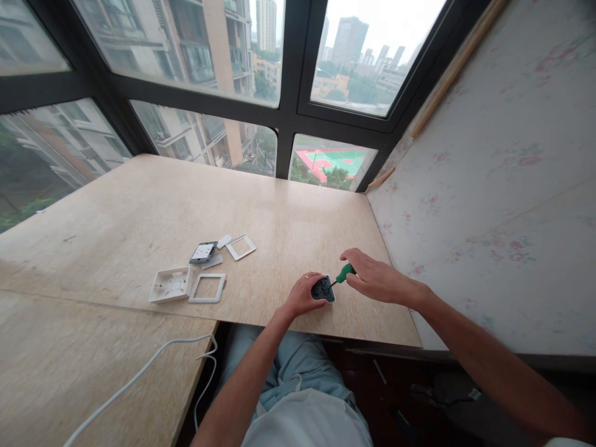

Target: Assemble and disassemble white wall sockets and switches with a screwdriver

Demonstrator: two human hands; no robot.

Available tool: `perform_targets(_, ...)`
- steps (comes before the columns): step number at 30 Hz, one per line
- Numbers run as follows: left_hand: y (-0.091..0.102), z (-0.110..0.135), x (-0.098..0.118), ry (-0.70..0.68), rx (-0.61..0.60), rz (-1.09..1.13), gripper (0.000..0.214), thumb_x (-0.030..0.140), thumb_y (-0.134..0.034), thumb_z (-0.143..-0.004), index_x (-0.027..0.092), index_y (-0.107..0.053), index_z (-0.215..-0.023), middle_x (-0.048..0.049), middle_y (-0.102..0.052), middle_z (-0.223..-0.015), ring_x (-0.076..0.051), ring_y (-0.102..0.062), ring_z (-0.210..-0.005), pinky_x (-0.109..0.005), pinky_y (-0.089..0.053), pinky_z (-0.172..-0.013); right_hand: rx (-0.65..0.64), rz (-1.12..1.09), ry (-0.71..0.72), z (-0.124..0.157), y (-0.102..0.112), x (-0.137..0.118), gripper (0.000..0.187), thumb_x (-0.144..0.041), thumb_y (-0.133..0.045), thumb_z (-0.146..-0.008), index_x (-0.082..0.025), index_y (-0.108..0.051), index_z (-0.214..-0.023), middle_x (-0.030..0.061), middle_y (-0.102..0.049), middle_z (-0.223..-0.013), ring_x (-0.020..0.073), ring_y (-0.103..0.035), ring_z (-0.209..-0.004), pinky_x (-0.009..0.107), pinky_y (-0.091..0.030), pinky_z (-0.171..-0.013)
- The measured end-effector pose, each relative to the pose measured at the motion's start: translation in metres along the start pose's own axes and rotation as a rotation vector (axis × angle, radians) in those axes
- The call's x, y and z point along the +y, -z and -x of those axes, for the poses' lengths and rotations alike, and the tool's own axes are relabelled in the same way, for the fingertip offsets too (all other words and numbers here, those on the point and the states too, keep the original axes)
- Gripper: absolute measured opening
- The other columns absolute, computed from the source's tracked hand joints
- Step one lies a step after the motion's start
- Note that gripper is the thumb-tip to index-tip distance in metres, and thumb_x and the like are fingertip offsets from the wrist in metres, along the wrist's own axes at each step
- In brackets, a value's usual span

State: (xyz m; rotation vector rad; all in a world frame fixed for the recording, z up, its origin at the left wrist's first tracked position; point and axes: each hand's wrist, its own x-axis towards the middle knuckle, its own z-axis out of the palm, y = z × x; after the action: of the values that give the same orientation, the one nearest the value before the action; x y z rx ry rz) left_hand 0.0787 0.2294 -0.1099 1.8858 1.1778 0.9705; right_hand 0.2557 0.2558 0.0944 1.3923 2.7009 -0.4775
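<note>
My left hand (303,293) is closed around a small dark switch module (323,288) resting on the beige tabletop (139,211) near its front edge. My right hand (372,274) grips a green-handled screwdriver (345,272), its tip pointing down-left onto the module. Further left lie loose parts: a white back box (170,284), a white square frame (207,288), a second white frame (241,246), a small white cover piece (224,241) and another switch insert with a white face (203,252).
A white cable (139,372) runs over the lower board at the front left and hangs off its edge. Large windows stand behind the table. A flower-patterned wall (503,186) closes the right side. My legs are under the table edge.
</note>
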Motion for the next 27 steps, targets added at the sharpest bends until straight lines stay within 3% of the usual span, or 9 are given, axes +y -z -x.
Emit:
perform_targets(4, 0.000, 0.000, 0.000, 0.000, -0.002, -0.015, 0.068, 0.028, -0.077, -0.064, 0.021, -0.054, -0.128, -0.0115, -0.056, -0.129, -0.029, -0.049, -0.122, -0.047, -0.038, -0.106, 0.052, -0.033, 0.047, -0.003, -0.008, 0.004, 0.031, -0.024, -0.040, -0.094, -0.016, -0.049, -0.122, 0.0118, -0.064, -0.118, 0.0202, -0.062, -0.102, 0.030, -0.045, -0.083)
perform_targets(6, -0.001, 0.000, -0.001, 0.002, -0.003, -0.024, 0.068, 0.029, -0.076, -0.065, 0.022, -0.054, -0.129, -0.0111, -0.056, -0.130, -0.029, -0.049, -0.123, -0.047, -0.038, -0.106, 0.079, 0.099, -0.015, -0.005, -0.011, 0.004, 0.029, -0.036, -0.040, -0.097, -0.017, -0.055, -0.114, 0.0107, -0.069, -0.101, 0.0226, -0.066, -0.092, 0.030, -0.044, -0.073)
perform_targets(10, -0.001, 0.000, -0.001, 0.017, -0.006, -0.037, 0.069, 0.030, -0.077, -0.064, 0.022, -0.054, -0.129, -0.0113, -0.055, -0.131, -0.030, -0.049, -0.124, -0.048, -0.038, -0.106, 0.098, 0.381, -0.195, -0.004, -0.012, 0.002, 0.049, -0.058, -0.036, -0.095, -0.017, -0.061, -0.090, 0.0112, -0.068, -0.073, 0.0259, -0.067, -0.070, 0.028, -0.037, -0.058)
perform_targets(15, 0.000, 0.000, 0.001, 0.005, -0.005, -0.034, 0.069, 0.030, -0.077, -0.065, 0.021, -0.054, -0.129, -0.0118, -0.056, -0.131, -0.029, -0.049, -0.123, -0.047, -0.038, -0.106, 0.170, 0.142, -0.082, 0.006, -0.014, 0.009, 0.035, -0.041, -0.050, -0.090, -0.017, -0.050, -0.115, 0.0131, -0.066, -0.111, 0.0256, -0.064, -0.096, 0.032, -0.046, -0.071)
perform_targets(17, 0.001, 0.000, 0.001, -0.003, -0.010, -0.024, 0.069, 0.030, -0.077, -0.065, 0.021, -0.054, -0.129, -0.0119, -0.056, -0.131, -0.029, -0.049, -0.123, -0.047, -0.037, -0.107, 0.162, -0.003, 0.009, 0.010, -0.016, 0.015, 0.044, -0.026, -0.052, -0.083, -0.018, -0.042, -0.125, 0.0152, -0.056, -0.128, 0.0244, -0.059, -0.109, 0.036, -0.048, -0.082)
perform_targets(20, 0.002, -0.001, -0.002, -0.012, -0.025, 0.004, 0.069, 0.029, -0.077, -0.065, 0.023, -0.053, -0.130, -0.0111, -0.055, -0.132, -0.029, -0.049, -0.124, -0.048, -0.037, -0.107, 0.153, -0.166, 0.137, 0.012, -0.020, 0.022, 0.045, -0.013, -0.046, -0.080, -0.021, -0.041, -0.124, 0.0135, -0.052, -0.134, 0.0210, -0.055, -0.117, 0.039, -0.046, -0.094)
perform_targets(23, 0.002, -0.002, -0.006, -0.005, -0.037, 0.026, 0.071, 0.029, -0.079, -0.064, 0.022, -0.053, -0.130, -0.0117, -0.055, -0.132, -0.029, -0.049, -0.124, -0.048, -0.038, -0.106, 0.170, -0.207, 0.195, 0.012, -0.022, 0.023, 0.030, -0.016, -0.043, -0.088, -0.021, -0.049, -0.117, 0.0110, -0.061, -0.119, 0.0195, -0.060, -0.107, 0.035, -0.048, -0.088)
perform_targets(25, 0.002, -0.003, -0.007, 0.000, -0.049, 0.030, 0.073, 0.029, -0.080, -0.062, 0.022, -0.054, -0.130, -0.0123, -0.055, -0.131, -0.030, -0.049, -0.124, -0.048, -0.038, -0.106, 0.167, -0.097, 0.133, 0.011, -0.022, 0.022, 0.018, -0.030, -0.046, -0.094, -0.020, -0.055, -0.106, 0.0095, -0.068, -0.100, 0.0203, -0.065, -0.088, 0.032, -0.048, -0.074)
perform_targets(27, 0.002, -0.005, -0.007, 0.000, -0.059, 0.024, 0.075, 0.028, -0.080, -0.060, 0.022, -0.054, -0.130, -0.0122, -0.055, -0.131, -0.030, -0.049, -0.124, -0.049, -0.039, -0.106, 0.156, 0.092, 0.023, 0.011, -0.022, 0.021, 0.030, -0.045, -0.045, -0.095, -0.019, -0.059, -0.091, 0.0078, -0.068, -0.079, 0.0211, -0.064, -0.070, 0.030, -0.043, -0.062)
